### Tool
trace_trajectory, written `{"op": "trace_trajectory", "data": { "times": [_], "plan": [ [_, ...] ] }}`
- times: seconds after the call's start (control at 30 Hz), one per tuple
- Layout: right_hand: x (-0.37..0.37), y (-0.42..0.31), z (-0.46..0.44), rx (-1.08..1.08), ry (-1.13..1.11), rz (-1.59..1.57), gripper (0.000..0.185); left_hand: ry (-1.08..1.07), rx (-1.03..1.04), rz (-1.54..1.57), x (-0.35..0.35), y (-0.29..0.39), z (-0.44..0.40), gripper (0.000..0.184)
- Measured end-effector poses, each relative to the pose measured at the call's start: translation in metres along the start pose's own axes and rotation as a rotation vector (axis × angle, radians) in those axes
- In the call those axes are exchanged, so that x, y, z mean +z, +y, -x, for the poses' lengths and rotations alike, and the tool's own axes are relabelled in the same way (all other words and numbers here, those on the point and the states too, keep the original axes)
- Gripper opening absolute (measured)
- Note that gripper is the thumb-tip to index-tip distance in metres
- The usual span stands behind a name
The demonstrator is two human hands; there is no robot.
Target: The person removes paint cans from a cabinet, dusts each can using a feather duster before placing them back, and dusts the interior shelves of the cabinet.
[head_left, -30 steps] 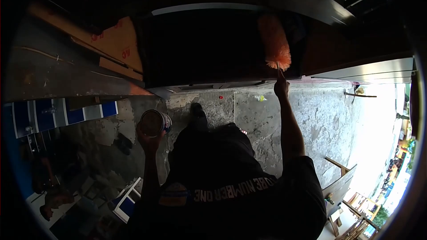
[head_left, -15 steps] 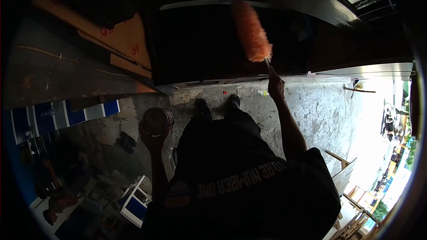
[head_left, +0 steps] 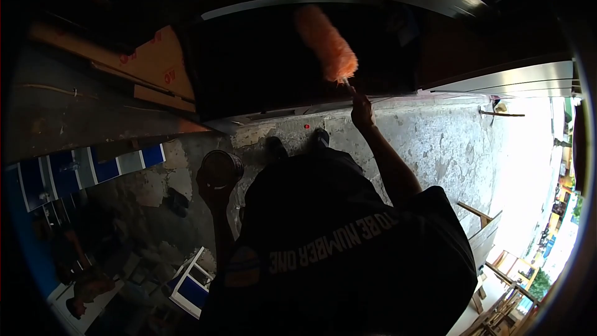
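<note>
My right hand [head_left: 362, 114] is wrapped round the thin handle of a fluffy orange duster [head_left: 328, 46]. The duster's head lies over a dark, shiny panel [head_left: 249, 62] in front of me; whether it touches the surface I cannot tell. Down on the left, my left hand [head_left: 213, 191] grips a round tin can [head_left: 222, 169] from its side. The inside of the can is too dark to make out.
Cardboard with red print [head_left: 165, 65] stands left of the panel. Blue-and-white panels [head_left: 81, 171] lie at the left. A white-framed blue piece [head_left: 189, 289] is beside me. Another person [head_left: 93, 289] is at the lower left. Wooden frames [head_left: 507, 286] stand at the lower right, near a bright opening.
My right hand has moved left with the duster, which sweeps left over the dark panel. My left hand still holds the can, now tilted slightly differently. The view has shifted a little.
</note>
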State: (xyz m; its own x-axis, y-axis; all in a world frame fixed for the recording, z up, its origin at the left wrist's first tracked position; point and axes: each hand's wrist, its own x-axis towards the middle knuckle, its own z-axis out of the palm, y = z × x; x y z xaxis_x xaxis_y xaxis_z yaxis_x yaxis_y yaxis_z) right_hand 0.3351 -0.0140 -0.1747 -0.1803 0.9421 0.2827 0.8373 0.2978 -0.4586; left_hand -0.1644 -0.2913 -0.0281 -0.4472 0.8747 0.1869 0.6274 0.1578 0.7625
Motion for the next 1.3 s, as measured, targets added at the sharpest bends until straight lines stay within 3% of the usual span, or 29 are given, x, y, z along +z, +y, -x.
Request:
{"op": "trace_trajectory", "data": {
  "times": [0.13, 0.2, 0.23, 0.3, 0.33, 0.4, 0.47, 0.57, 0.63, 0.67, 0.7, 0.73, 0.77, 0.83, 0.93, 1.0, 1.07, 1.17, 1.23, 1.3],
  "plan": [
    [-0.033, 0.002, -0.009, 0.017, -0.071, 0.016, 0.050, 0.000, 0.021, -0.096, 0.011, 0.019, -0.006, 0.098],
    [-0.035, 0.014, -0.014, 0.370, -0.036, -0.018, 0.050, -0.005, 0.035, -0.090, 0.014, 0.030, -0.006, 0.099],
    [-0.023, 0.020, -0.016, 0.412, 0.005, 0.005, 0.053, -0.001, -0.014, -0.062, 0.018, 0.034, -0.006, 0.100],
    [-0.007, 0.005, -0.019, 0.379, -0.004, 0.027, 0.056, 0.000, -0.064, -0.037, 0.021, 0.037, -0.005, 0.100],
    [-0.014, -0.026, -0.022, 0.173, -0.013, 0.007, 0.057, -0.001, -0.027, -0.039, 0.021, 0.037, -0.005, 0.100],
    [0.052, -0.024, 0.002, -0.177, 0.023, -0.243, 0.057, -0.006, 0.008, -0.043, 0.023, 0.040, -0.002, 0.099],
    [0.009, -0.088, -0.003, -0.198, -0.336, -0.088, 0.053, 0.013, -0.052, -0.035, 0.025, 0.043, 0.000, 0.099],
    [-0.032, -0.100, -0.026, -0.267, -0.300, -0.322, 0.048, 0.060, 0.038, -0.142, 0.022, 0.032, 0.004, 0.106],
    [-0.055, -0.067, -0.027, -0.255, -0.185, -0.030, 0.049, 0.060, 0.027, -0.118, 0.020, 0.039, 0.007, 0.107],
    [-0.065, -0.042, -0.031, -0.231, -0.042, -0.090, 0.057, 0.065, 0.012, -0.092, 0.018, 0.043, 0.007, 0.108],
    [-0.067, -0.004, -0.027, -0.038, -0.110, 0.076, 0.062, 0.075, 0.008, -0.096, 0.018, 0.042, 0.007, 0.108],
    [-0.081, 0.018, -0.031, -0.137, 0.095, 0.126, 0.052, 0.083, 0.038, -0.143, 0.016, 0.038, 0.009, 0.108],
    [-0.090, 0.038, -0.032, 0.143, 0.032, 0.151, 0.045, 0.092, 0.065, -0.191, 0.014, 0.036, 0.012, 0.108],
    [-0.070, 0.092, -0.034, 0.316, 0.028, 0.210, 0.040, 0.102, -0.022, -0.104, 0.014, 0.038, 0.018, 0.105],
    [-0.061, 0.003, -0.046, 0.210, -0.140, 0.083, 0.035, 0.119, -0.077, -0.016, 0.015, 0.033, 0.023, 0.104],
    [0.066, 0.018, -0.004, -0.493, 0.358, 0.520, 0.031, 0.132, -0.055, -0.021, 0.012, 0.028, 0.025, 0.107],
    [0.056, -0.049, -0.005, -0.550, 0.091, -0.019, 0.055, 0.143, 0.035, -0.209, 0.010, 0.028, 0.028, 0.106],
    [0.032, -0.065, -0.011, -0.580, 0.234, 0.244, 0.051, 0.188, -0.068, -0.091, 0.008, 0.049, 0.033, 0.105],
    [-0.022, -0.050, -0.049, -0.319, -0.117, 0.013, 0.045, 0.216, -0.040, -0.148, 0.003, 0.046, 0.038, 0.104],
    [-0.054, -0.028, -0.084, 0.220, -0.390, -0.009, 0.043, 0.253, -0.030, -0.205, 0.005, 0.048, 0.050, 0.104]
  ]
}}
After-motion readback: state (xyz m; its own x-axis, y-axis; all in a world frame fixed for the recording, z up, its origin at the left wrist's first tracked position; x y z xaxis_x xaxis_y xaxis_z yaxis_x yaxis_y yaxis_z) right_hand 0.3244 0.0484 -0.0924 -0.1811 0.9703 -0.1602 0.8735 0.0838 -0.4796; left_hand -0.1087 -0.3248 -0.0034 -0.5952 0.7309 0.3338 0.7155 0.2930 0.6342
